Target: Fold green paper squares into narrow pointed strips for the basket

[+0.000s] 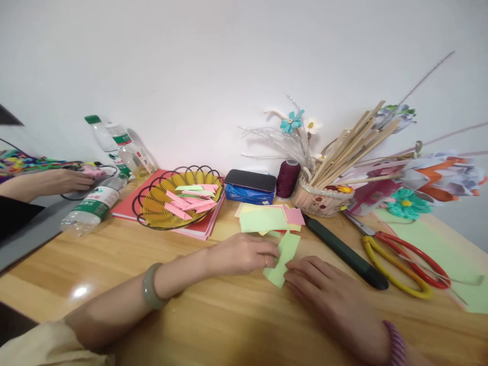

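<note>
A light green paper piece (284, 256) lies on the wooden table (213, 325) between my hands. My left hand (244, 252) has its fingers curled and pinches the paper's left edge; a ring shows on one finger and a green bangle (150, 287) sits on the wrist. Flat on the table, my right hand (324, 292) presses its fingertips on the paper's lower right edge. Just beyond lies a stack of green, yellow and pink paper squares (269, 218).
A yellow wire basket (179, 203) of folded pink and green strips sits on a red book. Plastic bottles (95, 203), a blue tin (249, 187), a maroon thread spool (287, 178), a stick basket (320, 195), a black knife (345, 251) and scissors (404, 264). Another person's hand (64, 180) at left.
</note>
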Tool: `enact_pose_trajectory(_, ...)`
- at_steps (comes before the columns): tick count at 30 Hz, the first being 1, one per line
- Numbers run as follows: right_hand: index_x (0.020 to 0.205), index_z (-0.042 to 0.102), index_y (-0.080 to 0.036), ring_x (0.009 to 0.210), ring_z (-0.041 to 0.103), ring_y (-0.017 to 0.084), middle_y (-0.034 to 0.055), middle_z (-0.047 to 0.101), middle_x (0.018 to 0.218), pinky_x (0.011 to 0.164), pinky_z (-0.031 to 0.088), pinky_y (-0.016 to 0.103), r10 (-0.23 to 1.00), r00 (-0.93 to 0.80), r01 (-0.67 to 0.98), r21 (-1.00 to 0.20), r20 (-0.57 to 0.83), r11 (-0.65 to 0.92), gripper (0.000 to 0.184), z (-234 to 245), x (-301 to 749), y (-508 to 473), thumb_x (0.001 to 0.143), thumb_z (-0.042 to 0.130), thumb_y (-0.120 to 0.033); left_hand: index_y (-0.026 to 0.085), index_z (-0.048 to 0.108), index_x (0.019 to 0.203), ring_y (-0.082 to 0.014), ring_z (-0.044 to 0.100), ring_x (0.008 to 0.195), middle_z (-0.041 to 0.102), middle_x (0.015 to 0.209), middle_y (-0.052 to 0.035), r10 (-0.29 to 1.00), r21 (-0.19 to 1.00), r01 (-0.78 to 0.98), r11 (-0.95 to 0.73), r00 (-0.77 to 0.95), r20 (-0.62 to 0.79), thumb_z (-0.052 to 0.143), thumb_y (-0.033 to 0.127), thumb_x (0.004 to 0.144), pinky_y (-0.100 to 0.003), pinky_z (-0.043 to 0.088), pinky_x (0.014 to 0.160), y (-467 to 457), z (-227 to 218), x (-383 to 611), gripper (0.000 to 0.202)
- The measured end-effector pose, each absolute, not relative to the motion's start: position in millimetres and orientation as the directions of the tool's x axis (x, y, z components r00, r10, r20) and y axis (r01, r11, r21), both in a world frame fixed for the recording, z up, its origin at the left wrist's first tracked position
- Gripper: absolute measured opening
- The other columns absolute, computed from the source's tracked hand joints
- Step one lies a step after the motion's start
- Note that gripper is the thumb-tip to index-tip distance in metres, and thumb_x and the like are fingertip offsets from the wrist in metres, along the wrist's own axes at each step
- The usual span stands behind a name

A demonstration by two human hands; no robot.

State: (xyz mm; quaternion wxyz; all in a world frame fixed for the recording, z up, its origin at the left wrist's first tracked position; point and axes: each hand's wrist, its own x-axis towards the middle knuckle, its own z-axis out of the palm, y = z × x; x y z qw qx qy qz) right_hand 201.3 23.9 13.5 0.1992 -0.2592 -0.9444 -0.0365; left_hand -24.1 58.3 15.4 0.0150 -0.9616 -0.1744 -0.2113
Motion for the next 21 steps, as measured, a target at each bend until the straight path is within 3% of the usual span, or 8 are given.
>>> enact_pose_trajectory(3,0.093,0.059,-0.015,0.087,0.056,0.020,0.0066,0.065,0.093,0.072,0.048,0.035,0.452,-0.803,0.479,-0.031,0.388,0.877,0.026,15.2,198.6,25.1,0.091,0.033,-0.016,0.014,0.061,0.089,-0.0163,0.049,0.113,0.062,0.109,-0.0007,0.312,0.006,0.335,-0.942,0.868,0.387,0.037,0.016,0.093,-0.024,0.044,0.091,60.3,13.1,-27.4,0.024)
enact_pose_trajectory(6,0.094,0.059,-0.013,0.083,0.056,0.019,0.0065,0.065,0.089,0.072,0.047,0.035,0.427,-0.816,0.456,-0.020,0.390,0.890,0.029,16.7,193.8,26.3,0.092,0.031,-0.016,0.016,0.063,0.088,-0.0166,0.042,0.121,0.060,0.114,0.0013,0.301,-0.060,0.351,-0.934,0.870,0.390,0.039,0.018,0.094,-0.026,0.041,0.096,59.0,11.5,-31.6,0.024)
enact_pose_trajectory(10,0.091,0.060,-0.015,0.076,0.056,0.019,0.0055,0.063,0.079,0.066,0.047,0.035,0.423,-0.820,0.459,0.000,0.386,0.889,0.027,17.5,186.0,29.6,0.092,0.033,-0.020,0.017,0.063,0.093,-0.0152,0.046,0.117,0.062,0.110,0.0008,0.270,-0.178,0.381,-0.907,0.853,0.447,0.042,0.020,0.093,-0.032,0.034,0.102,48.4,12.4,-39.2,0.021)
enact_pose_trajectory(14,0.083,0.060,-0.017,0.073,0.056,0.019,0.0041,0.062,0.076,0.064,0.046,0.034,0.424,-0.824,0.451,-0.017,0.375,0.892,0.025,14.4,181.4,33.0,0.091,0.037,-0.022,0.012,0.061,0.102,-0.0165,0.048,0.113,0.063,0.108,-0.0027,0.264,-0.256,0.390,-0.885,0.871,0.415,0.039,0.015,0.093,-0.036,0.033,0.103,33.7,14.7,-47.0,0.023)
enact_pose_trajectory(21,0.092,0.060,-0.013,0.077,0.058,0.019,0.0072,0.065,0.081,0.065,0.047,0.033,0.377,-0.818,0.435,0.039,0.434,0.900,0.033,13.1,180.4,35.7,0.094,0.031,-0.029,0.008,0.060,0.105,-0.0179,0.052,0.106,0.063,0.108,-0.0071,0.306,-0.234,0.407,-0.883,0.877,0.371,0.034,0.013,0.094,-0.033,0.041,0.094,23.7,13.1,-50.9,0.029)
